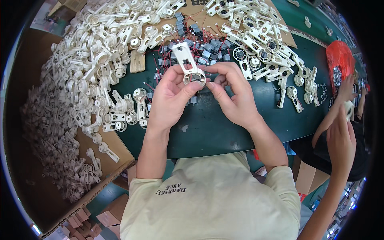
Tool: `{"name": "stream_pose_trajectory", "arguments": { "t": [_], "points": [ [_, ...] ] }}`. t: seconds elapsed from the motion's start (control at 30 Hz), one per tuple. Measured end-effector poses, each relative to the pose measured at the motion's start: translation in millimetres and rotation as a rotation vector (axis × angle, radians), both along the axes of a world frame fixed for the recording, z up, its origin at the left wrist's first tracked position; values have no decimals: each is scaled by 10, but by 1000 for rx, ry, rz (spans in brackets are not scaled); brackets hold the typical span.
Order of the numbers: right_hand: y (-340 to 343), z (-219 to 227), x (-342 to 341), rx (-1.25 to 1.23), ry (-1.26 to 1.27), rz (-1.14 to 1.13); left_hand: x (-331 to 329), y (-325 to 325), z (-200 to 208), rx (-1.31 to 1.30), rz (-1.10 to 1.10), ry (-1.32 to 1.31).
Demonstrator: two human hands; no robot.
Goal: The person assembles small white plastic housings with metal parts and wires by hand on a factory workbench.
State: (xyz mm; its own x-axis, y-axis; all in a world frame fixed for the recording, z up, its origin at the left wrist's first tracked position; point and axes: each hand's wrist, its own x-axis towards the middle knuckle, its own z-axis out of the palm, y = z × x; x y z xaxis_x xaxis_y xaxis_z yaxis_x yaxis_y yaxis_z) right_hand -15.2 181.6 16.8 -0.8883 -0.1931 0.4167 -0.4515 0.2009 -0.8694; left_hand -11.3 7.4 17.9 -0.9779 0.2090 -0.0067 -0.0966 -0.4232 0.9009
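My left hand [170, 96] grips a cream-white plastic housing [184, 56], its thumb pressed on the ring-shaped end. The housing's long slotted arm points up and away from me. My right hand [236, 94] is closed at the right side of that ring, thumb and forefinger against its edge. Whether a small piece sits between those fingertips is hidden. Just beyond my hands lies a pile of small grey motors [208, 50] with red wires and white connectors.
Cream housings [92, 60] are heaped at left, spilling into a large cardboard box [116, 150]. More housings [260, 36] lie at right, some with dark round inserts. A wooden block [137, 61] rests on the green table [216, 132]. Other people's hands [342, 140] and a red bag [340, 56] are at right.
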Motion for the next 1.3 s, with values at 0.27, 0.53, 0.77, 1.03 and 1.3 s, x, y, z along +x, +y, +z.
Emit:
{"name": "stream_pose_trajectory", "arguments": {
  "t": [0.27,0.53,0.77,1.03,1.3],
  "points": [
    [6,-47,41,-128,-301,84,21,102,-69,-92,21,-18],
    [90,-21,-44,-491,-552,185,55,176,-82,-162,20,58],
    [40,-19,-43,-518,-642,124,60,270,-108,-296,95,138],
    [85,-93,-88,-507,-672,159,86,276,-182,-444,109,248],
    [31,-198,-34,-412,-439,172,53,215,-84,-209,69,108]
  ]
}}
